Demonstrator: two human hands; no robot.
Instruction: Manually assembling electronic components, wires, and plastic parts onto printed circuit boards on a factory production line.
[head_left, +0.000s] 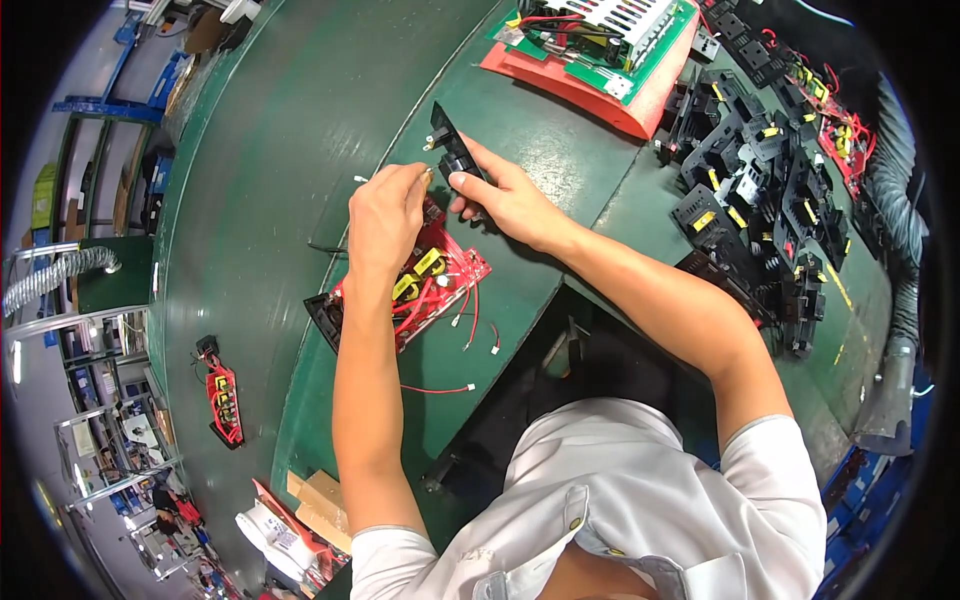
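My right hand (508, 200) grips a black plastic panel (447, 135) with black parts sticking out of its face, held tilted above the bench. Close to the panel's left side, my left hand (384, 215) is closed, thumb and fingers pinched together. A small brownish bit shows at its fingertips, too small to name. Below the hands lies a red circuit board (462, 268) with yellow-wrapped coils (430, 262) and red wires ending in white plugs. My left forearm covers part of it, and a black end piece (322, 318) shows to the left of that forearm.
A heap of black plastic panels (745, 180) covers the bench at right. At the back, a green circuit board (612, 88) with a white slotted cover rests on an orange sheet (560, 90). Another red board (224, 400) lies far left. A cardboard box (322, 505) stands at lower left.
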